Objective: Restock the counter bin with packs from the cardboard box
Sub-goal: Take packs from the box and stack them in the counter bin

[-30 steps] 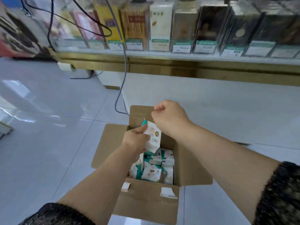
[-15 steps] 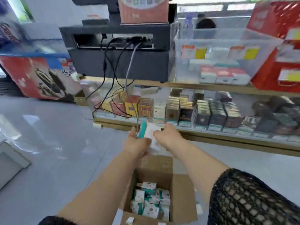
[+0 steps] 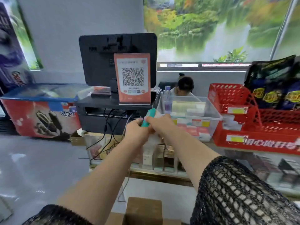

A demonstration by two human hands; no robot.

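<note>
1 view only: head-worn wide-angle camera faces forward, about level with the counter bin (image 3: 203,117), close; cardboard box (image 3: 143,210) at bottom edge.

QR code (image 3: 132,76) on orange sign (image 3: 134,96); other lettering too blurred.

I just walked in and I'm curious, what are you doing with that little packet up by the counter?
A person is restocking. The left hand and the right hand together hold one teal-edged pack up at the near left corner of the clear bin. The pack is not in the bin yet. Inside it lie other packs. A flap of the cardboard box shows down below, between the person's arms.
</note>
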